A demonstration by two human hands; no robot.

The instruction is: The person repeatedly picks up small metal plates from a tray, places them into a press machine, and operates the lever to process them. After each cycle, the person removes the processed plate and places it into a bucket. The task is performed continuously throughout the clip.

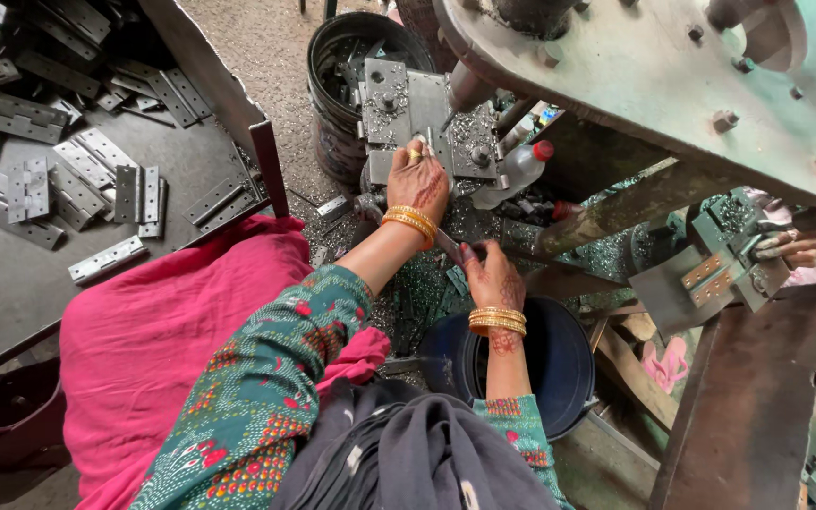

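At the far centre, the left hand [417, 184] presses flat, grip released, on a steel hinge plate [408, 118] in the press fixture. The right hand [491, 276] pinches a thin metal piece [449, 247] nearby. The plate looks stiff, heavy, sharp-edged; best held by its long sides.

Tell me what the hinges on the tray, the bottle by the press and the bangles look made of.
The hinges: likely steel, with a dull grey, flat sheen. The bottle: clear plastic, see-through with a red cap. The bangles: probably gold-coloured metal, shiny yellow; real gold or plating cannot be told.
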